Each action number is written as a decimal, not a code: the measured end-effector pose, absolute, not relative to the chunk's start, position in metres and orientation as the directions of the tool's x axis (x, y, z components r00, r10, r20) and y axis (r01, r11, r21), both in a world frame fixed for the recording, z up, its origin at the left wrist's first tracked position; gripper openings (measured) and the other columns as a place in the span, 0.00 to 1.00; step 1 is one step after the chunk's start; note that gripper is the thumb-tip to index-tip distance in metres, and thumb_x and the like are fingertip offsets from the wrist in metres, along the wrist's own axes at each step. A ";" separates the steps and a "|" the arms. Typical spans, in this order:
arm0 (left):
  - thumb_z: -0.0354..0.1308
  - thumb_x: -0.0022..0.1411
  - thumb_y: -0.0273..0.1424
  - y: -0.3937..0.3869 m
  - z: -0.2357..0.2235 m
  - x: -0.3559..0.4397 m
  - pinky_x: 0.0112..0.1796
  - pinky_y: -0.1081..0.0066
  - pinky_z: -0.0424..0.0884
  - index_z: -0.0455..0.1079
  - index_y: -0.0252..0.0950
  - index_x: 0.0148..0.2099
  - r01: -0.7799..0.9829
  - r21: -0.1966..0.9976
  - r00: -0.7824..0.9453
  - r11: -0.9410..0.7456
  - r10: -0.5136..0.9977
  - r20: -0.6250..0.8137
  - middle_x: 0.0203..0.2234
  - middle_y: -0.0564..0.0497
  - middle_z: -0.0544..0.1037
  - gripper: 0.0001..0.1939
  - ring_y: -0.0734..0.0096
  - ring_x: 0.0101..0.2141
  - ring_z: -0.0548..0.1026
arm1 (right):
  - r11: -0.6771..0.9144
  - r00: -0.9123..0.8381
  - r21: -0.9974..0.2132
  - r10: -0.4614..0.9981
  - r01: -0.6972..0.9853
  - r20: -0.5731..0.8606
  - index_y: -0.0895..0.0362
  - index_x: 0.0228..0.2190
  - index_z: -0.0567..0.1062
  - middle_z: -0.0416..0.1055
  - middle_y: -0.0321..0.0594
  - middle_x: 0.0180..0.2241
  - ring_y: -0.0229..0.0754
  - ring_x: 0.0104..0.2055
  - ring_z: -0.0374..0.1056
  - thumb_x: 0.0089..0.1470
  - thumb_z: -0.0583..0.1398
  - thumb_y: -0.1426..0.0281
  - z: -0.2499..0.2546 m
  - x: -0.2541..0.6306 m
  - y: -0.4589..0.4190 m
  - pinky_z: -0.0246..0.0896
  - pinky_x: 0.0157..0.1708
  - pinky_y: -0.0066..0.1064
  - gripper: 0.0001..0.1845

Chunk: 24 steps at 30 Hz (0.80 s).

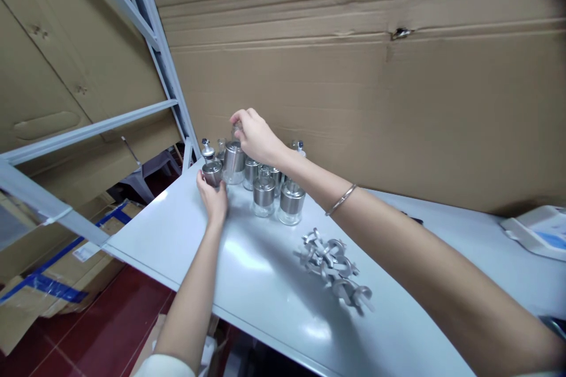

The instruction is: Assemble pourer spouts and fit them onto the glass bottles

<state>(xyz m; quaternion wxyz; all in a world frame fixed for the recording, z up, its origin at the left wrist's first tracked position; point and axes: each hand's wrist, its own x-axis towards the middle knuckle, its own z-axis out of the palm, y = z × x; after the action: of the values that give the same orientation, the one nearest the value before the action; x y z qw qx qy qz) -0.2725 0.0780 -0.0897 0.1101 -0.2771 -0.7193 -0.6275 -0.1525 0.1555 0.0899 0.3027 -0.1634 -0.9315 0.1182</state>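
My left hand (214,195) is closed round a small glass bottle with a metal band (213,174) at the left end of the group. My right hand (255,136) reaches across to the back, its fingers curled at the neck of a larger metal-banded glass bottle (234,161). Behind the left bottle shows a metal pourer top (207,150). Two more banded bottles, a left one (264,193) and a right one (292,203), stand upright in front. Others behind them are partly hidden by my right forearm.
A pile of loose silvery metal pieces (333,268) lies on the white tabletop (247,271). Cardboard (354,100) stands behind the table. A grey metal frame (163,64) rises at the left corner. A white-and-blue object (539,229) sits at the far right.
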 end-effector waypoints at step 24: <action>0.52 0.59 0.22 0.075 -0.093 -0.267 0.58 0.52 0.55 0.59 0.33 0.50 0.494 0.855 -0.868 0.160 0.138 0.476 0.51 0.38 0.62 0.16 0.54 0.57 0.60 | 0.924 -0.904 -0.118 0.381 0.364 0.195 0.65 0.48 0.71 0.72 0.57 0.48 0.50 0.49 0.70 0.58 0.57 0.75 0.080 -0.228 0.165 0.64 0.46 0.39 0.16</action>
<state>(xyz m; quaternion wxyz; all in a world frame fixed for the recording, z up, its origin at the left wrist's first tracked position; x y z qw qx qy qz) -0.2673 0.0753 -0.0931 0.1454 -0.2114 -0.7475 -0.6128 -0.2282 0.1650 0.0798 0.1079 -0.1910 -0.9748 0.0396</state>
